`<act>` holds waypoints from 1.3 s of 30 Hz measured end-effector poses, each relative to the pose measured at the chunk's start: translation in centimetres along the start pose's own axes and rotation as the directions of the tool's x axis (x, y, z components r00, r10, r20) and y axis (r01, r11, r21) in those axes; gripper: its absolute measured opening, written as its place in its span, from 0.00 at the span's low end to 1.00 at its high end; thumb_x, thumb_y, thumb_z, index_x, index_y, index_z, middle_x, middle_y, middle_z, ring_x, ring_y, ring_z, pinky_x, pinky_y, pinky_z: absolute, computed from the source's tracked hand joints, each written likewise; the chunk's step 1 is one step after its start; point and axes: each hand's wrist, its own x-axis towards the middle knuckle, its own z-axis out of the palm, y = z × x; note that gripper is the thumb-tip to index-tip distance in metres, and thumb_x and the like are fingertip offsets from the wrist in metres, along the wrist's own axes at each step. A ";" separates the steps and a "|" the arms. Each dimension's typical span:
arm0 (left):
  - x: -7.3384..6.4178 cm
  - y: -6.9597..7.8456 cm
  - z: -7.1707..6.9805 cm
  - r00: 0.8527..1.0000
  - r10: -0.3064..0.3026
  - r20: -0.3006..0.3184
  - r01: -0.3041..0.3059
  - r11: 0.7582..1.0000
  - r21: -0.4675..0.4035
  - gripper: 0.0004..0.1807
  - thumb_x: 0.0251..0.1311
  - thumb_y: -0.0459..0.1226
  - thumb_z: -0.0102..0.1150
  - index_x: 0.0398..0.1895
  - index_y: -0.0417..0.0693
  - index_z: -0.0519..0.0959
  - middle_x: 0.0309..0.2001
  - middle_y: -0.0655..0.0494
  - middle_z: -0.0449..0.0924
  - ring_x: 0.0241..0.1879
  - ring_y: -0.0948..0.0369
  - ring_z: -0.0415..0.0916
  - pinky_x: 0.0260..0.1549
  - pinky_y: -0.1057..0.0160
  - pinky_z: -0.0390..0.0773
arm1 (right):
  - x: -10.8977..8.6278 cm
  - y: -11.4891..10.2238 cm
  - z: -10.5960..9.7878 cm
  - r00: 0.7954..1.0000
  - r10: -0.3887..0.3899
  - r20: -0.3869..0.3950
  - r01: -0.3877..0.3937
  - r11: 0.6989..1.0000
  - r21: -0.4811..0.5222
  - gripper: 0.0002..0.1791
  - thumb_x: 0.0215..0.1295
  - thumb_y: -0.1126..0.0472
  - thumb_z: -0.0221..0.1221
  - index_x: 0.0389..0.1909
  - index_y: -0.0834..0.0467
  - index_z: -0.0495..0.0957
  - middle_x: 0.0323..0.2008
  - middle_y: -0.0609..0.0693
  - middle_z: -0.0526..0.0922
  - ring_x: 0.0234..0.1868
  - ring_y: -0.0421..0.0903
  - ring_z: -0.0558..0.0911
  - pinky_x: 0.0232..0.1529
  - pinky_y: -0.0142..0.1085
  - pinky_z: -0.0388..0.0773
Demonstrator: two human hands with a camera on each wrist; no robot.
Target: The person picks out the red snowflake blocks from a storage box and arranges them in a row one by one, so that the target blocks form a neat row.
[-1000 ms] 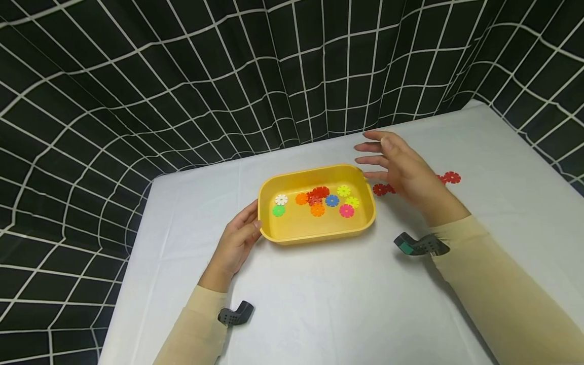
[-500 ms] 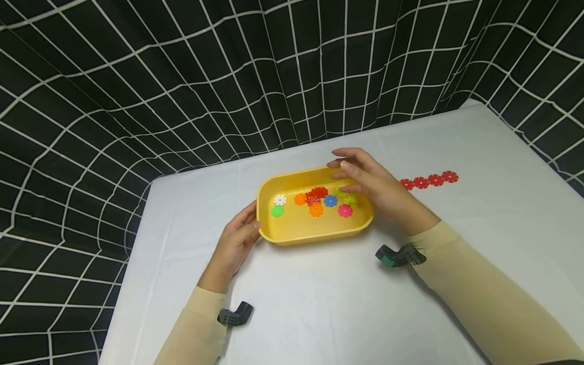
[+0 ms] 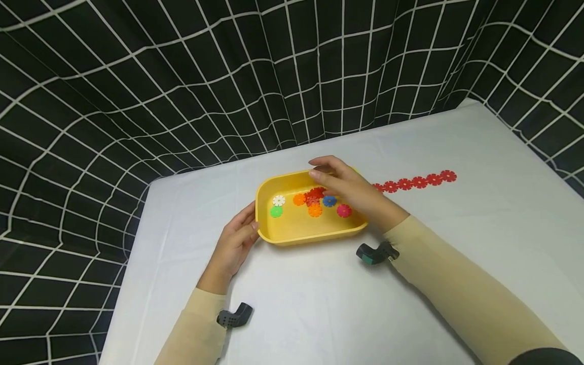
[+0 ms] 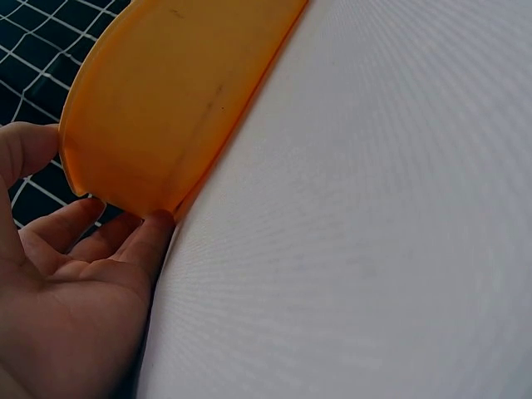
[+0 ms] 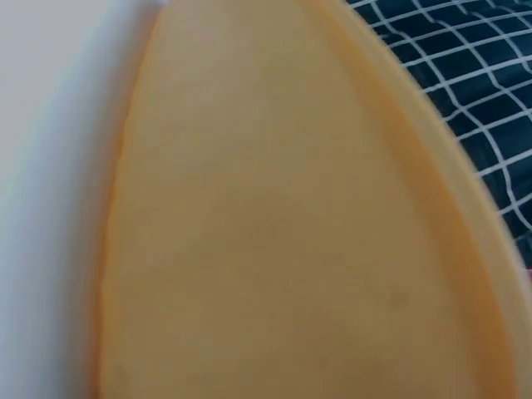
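Note:
A yellow plastic tray (image 3: 292, 230) holds several flower-shaped plastic discs: white (image 3: 279, 201), green (image 3: 276, 211), orange (image 3: 315, 210), red (image 3: 316, 193), blue (image 3: 329, 201) and pink (image 3: 344, 211). My left hand (image 3: 234, 243) grips the tray's left end, thumb at the rim and fingers against the outer wall, as the left wrist view confirms. Over the tray's right half hovers my right hand (image 3: 349, 190), its fingers loosely bent, the fingertips close to the red discs. It covers the tray's far right corner. In the right wrist view the tray wall (image 5: 266, 208) fills most of the picture.
A row of linked red discs (image 3: 419, 182) lies on the white cloth (image 3: 292, 304) right of the tray, its near end partly behind my right hand. A black curtain with a white grid (image 3: 219, 101) hangs behind the table. Each wrist carries a small black camera.
My right hand has moved left from beyond the tray's right end to above its discs, uncovering more of the red row and covering the yellow-green discs. The left hand keeps its grip.

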 end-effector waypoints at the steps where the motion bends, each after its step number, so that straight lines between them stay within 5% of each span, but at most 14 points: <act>1: 0.0 0.0 0.0 1.000 -0.001 0.000 0.001 1.000 0.002 0.34 0.77 0.29 0.52 0.84 0.36 0.62 0.81 0.45 0.63 0.78 0.52 0.64 0.71 0.55 0.72 | 0.2 0.0 0.1 1.000 0.014 -0.005 -0.014 1.000 -0.014 0.36 0.78 0.36 0.60 0.79 0.48 0.69 0.69 0.52 0.75 0.71 0.58 0.74 0.70 0.57 0.77; 9: 0.1 0.1 0.2 1.000 0.006 0.007 -0.006 1.000 0.003 0.34 0.77 0.28 0.52 0.84 0.36 0.62 0.82 0.45 0.63 0.79 0.51 0.63 0.71 0.55 0.73 | 1.8 0.3 0.3 0.993 0.116 0.015 -0.115 0.991 -0.076 0.36 0.76 0.33 0.62 0.75 0.50 0.74 0.68 0.52 0.78 0.68 0.56 0.77 0.68 0.53 0.78; 20: 0.2 0.0 0.2 1.000 0.003 0.006 -0.003 1.000 -0.002 0.34 0.78 0.28 0.51 0.85 0.36 0.61 0.82 0.45 0.62 0.79 0.52 0.62 0.72 0.56 0.72 | 2.6 1.8 0.1 0.996 0.067 0.059 -0.051 0.970 -0.237 0.31 0.71 0.67 0.72 0.72 0.60 0.77 0.68 0.56 0.80 0.69 0.56 0.76 0.74 0.48 0.72; 24: 0.0 0.2 0.2 1.000 -0.008 -0.011 0.008 1.000 0.000 0.34 0.77 0.28 0.52 0.85 0.36 0.61 0.82 0.45 0.62 0.79 0.53 0.63 0.72 0.56 0.71 | 2.9 2.0 0.7 0.996 0.062 0.060 -0.036 0.931 -0.364 0.27 0.71 0.70 0.70 0.70 0.63 0.79 0.65 0.58 0.82 0.67 0.56 0.77 0.74 0.48 0.72; 31: 0.0 0.1 0.1 1.000 -0.004 0.002 0.004 1.000 -0.007 0.34 0.78 0.28 0.51 0.85 0.36 0.60 0.82 0.44 0.62 0.79 0.52 0.63 0.72 0.56 0.71 | 3.1 2.0 1.7 0.998 0.043 0.048 -0.007 0.811 -0.585 0.21 0.71 0.72 0.69 0.63 0.63 0.82 0.58 0.57 0.83 0.62 0.56 0.76 0.73 0.48 0.71; 39: -0.1 0.0 0.1 1.000 -0.011 -0.006 0.011 1.000 -0.002 0.34 0.78 0.29 0.51 0.85 0.37 0.61 0.82 0.45 0.62 0.79 0.53 0.63 0.73 0.56 0.70 | 2.8 1.7 2.1 0.999 0.027 0.037 0.000 0.808 -0.590 0.20 0.70 0.77 0.65 0.60 0.62 0.82 0.53 0.57 0.80 0.56 0.55 0.76 0.66 0.45 0.75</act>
